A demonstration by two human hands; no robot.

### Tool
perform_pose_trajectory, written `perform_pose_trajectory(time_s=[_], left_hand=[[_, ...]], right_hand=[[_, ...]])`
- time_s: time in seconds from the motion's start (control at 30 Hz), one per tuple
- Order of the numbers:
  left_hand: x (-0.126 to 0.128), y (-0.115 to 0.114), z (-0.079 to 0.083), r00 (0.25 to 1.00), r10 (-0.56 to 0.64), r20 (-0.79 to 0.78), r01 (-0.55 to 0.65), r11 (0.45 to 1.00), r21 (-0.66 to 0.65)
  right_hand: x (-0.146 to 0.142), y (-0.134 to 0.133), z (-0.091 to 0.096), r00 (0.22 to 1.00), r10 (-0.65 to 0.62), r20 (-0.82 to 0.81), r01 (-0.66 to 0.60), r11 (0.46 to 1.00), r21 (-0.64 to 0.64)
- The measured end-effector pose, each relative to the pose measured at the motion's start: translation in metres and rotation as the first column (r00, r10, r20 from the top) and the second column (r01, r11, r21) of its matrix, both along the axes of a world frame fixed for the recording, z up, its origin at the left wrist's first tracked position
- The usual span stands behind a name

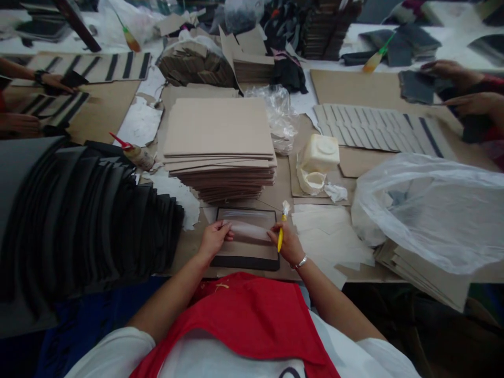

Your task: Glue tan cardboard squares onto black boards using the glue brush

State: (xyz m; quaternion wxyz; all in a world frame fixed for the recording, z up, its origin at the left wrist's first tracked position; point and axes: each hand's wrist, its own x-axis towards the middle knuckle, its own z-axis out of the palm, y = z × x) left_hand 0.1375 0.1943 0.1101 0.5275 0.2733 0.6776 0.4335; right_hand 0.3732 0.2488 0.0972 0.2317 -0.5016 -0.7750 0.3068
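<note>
Between my two hands a thin whitish translucent strip (249,231) is stretched, over a beige board with a black border (246,262) that lies flat in front of me. My left hand (214,239) pinches the strip's left end. At its right end my right hand (288,242) grips the strip, and the same hand also holds a yellow-handled brush (281,231), bristles pointing away and whitish. Just beyond the board rises a tall stack of beige boards (218,128). White residue marks the board's far part.
Curved black sheets (90,215) are piled at the left, beside a red-tipped glue bottle (136,153). To the right are a cut plastic jug (319,157), paper sheets (331,236) and a clear plastic bag (429,210). Co-workers' hands (468,89) handle dark pieces at both sides.
</note>
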Motion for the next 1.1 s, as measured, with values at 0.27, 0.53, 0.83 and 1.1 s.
perform_pose_trajectory(time_s=[0.27,0.53,0.83,1.1], left_hand=[[-0.030,0.024,-0.018,0.660,-0.154,-0.736,0.125,0.988,-0.095],[-0.036,0.042,-0.030,0.632,-0.250,-0.734,0.105,0.966,-0.238],[-0.035,0.046,-0.034,0.575,-0.310,-0.758,0.113,0.947,-0.301],[-0.025,0.041,-0.017,0.240,-0.365,-0.899,0.226,0.922,-0.314]], right_hand=[[-0.023,0.037,-0.023,0.968,-0.215,0.129,0.212,0.977,0.036],[-0.031,0.049,-0.039,0.952,-0.214,0.218,0.204,0.977,0.067],[-0.031,0.053,-0.043,0.943,-0.227,0.245,0.217,0.974,0.068],[-0.029,0.048,-0.033,0.878,-0.290,0.381,0.227,0.953,0.203]])
